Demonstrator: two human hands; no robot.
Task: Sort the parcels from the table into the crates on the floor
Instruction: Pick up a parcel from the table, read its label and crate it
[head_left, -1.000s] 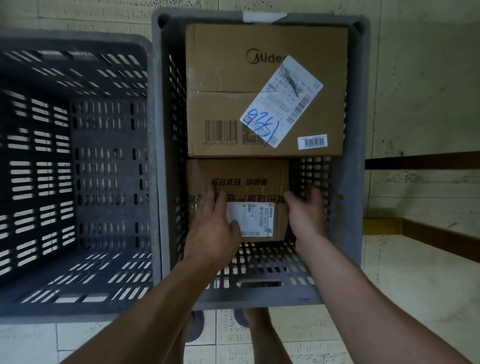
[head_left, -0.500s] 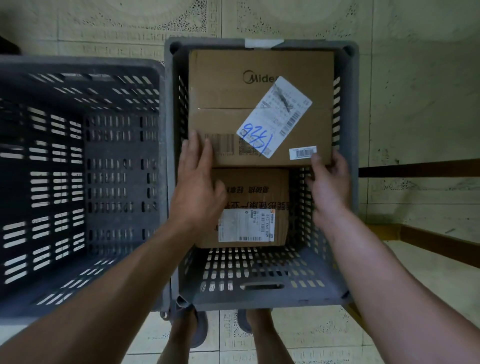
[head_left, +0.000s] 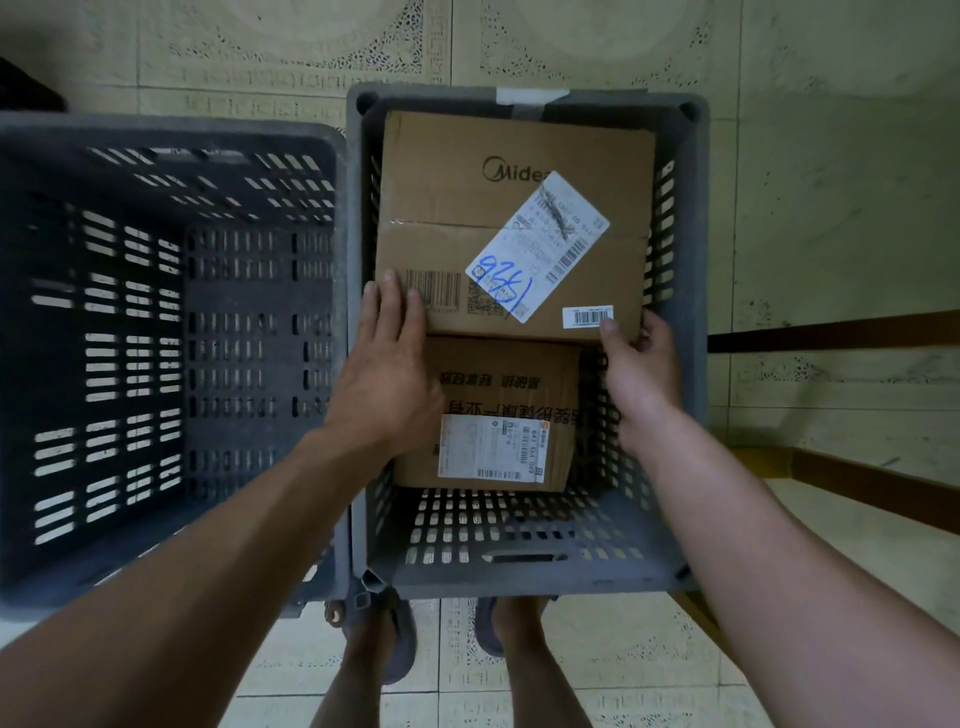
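A large brown Midea parcel (head_left: 467, 208) with a white label lies in the far half of the grey crate (head_left: 685, 415) on the floor. A smaller brown parcel (head_left: 511, 387) lies lower in the crate's near half, partly under the large one's edge. My left hand (head_left: 387, 364) rests with straight fingers on the large parcel's near-left corner. My right hand (head_left: 641, 369) grips its near-right corner, thumb on top and fingers down the side.
A darker slotted crate (head_left: 171, 137) stands against the grey crate's left side with nothing visible inside. Tiled floor surrounds both. My feet (head_left: 395, 639) stand just before the grey crate. Brown bars (head_left: 831, 330) cross the floor at right.
Both hands left the smaller parcel and moved up to the large parcel's near corners. The view has pulled back from the crates.
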